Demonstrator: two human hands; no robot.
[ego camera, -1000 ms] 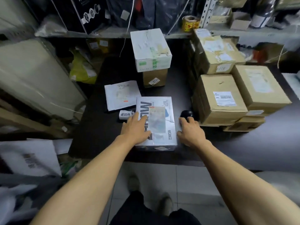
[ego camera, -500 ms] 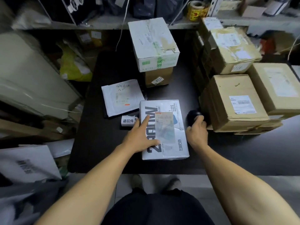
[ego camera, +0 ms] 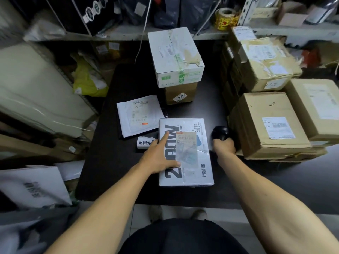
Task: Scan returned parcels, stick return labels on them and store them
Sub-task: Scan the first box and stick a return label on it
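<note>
Scan step: left hand (ego camera: 161, 154) flat, fingers straight, steadying the flat white printed parcel (ego camera: 185, 153) at frame centre; right hand (ego camera: 224, 146) apparently curled round the black handheld scanner (ego camera: 220, 132), next aim at the barcode.

- A dark table (ego camera: 113, 173) stands amid clutter.
- A metal shelf (ego camera: 128, 34) runs along the back.
- A yellow tape roll (ego camera: 226, 19) sits on that shelf.
- A white cord (ego camera: 144, 32) hangs down.
- Pale tiled floor (ego camera: 143, 213) lies below.
</note>
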